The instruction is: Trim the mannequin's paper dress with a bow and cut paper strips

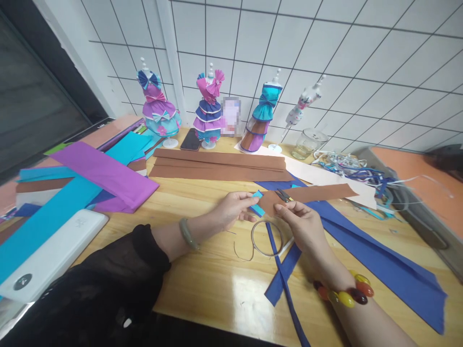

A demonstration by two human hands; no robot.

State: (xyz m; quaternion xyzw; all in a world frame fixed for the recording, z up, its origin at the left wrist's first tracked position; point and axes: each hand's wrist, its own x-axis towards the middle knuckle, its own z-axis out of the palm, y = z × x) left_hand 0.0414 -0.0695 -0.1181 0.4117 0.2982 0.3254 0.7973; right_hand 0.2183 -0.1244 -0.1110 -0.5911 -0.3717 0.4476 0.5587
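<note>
My left hand [237, 209] pinches a small turquoise piece with dark blue edges [258, 205], which looks like crepe paper or cloth. My right hand [302, 221] is closed just to the right of it, fingertips together over a brown strip [320, 193]; what they hold, if anything, I cannot make out. Beside the right fingertips is a small cutting tool [284, 195] with dark tips and a bit of yellow handle. A coil of thin wire [267, 255] lies below the hands, one loose end curling left. A narrow dark blue strip [285, 284] crosses under it.
Small dressed mannequins [159, 108] stand along the tiled wall, near a phone [190, 139] and a glass jar [309, 143]. Brown strips [217, 166] lie across the back. Purple sheets [104, 176] and a white device [54, 255] are left; a wide blue strip [379, 255] and tangled ribbons [347, 166] are right.
</note>
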